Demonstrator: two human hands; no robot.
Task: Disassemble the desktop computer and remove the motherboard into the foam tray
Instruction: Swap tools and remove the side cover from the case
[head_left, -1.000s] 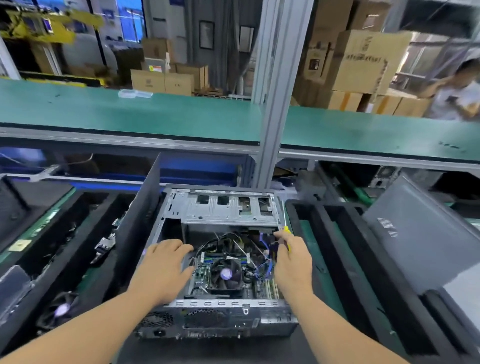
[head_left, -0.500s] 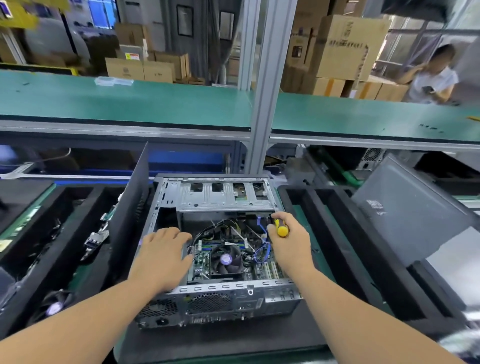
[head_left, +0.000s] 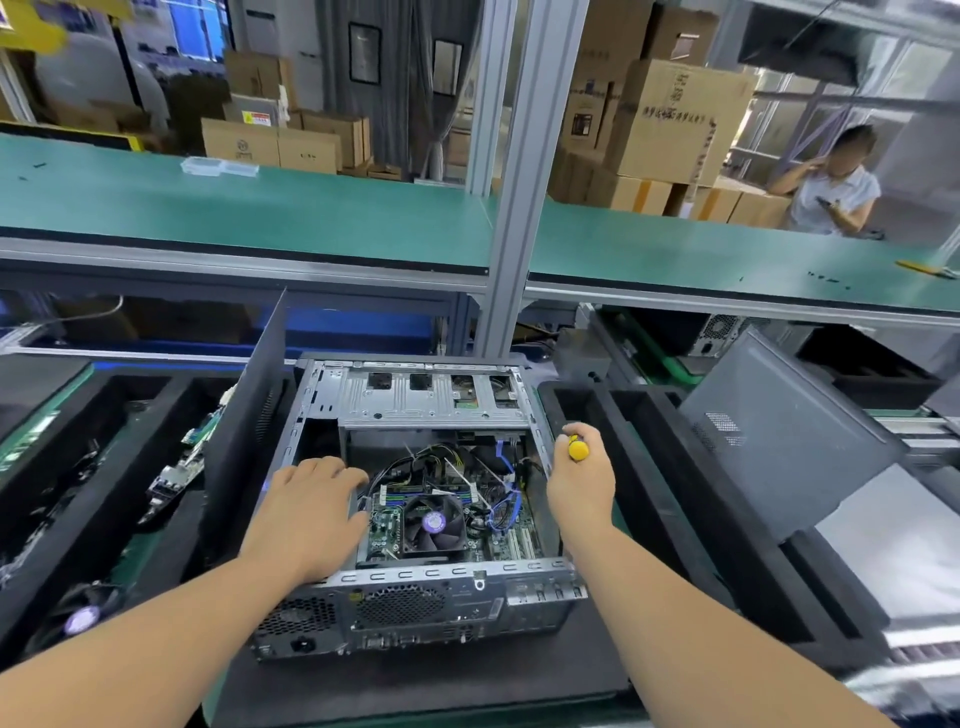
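Green bench (head_left: 311, 218), foam tray (head_left: 644, 467), perhaps empty

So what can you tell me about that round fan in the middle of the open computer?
The round black plastic fan lies flat, facing up, on the green motherboard inside the open grey metal computer case. It has dark curved blades around a purple sticker at its hub, set in a square black frame. Black, yellow and blue cables run beside it. The left hand rests flat just left of it, perhaps not touching it. Whether it is spinning cannot be told.
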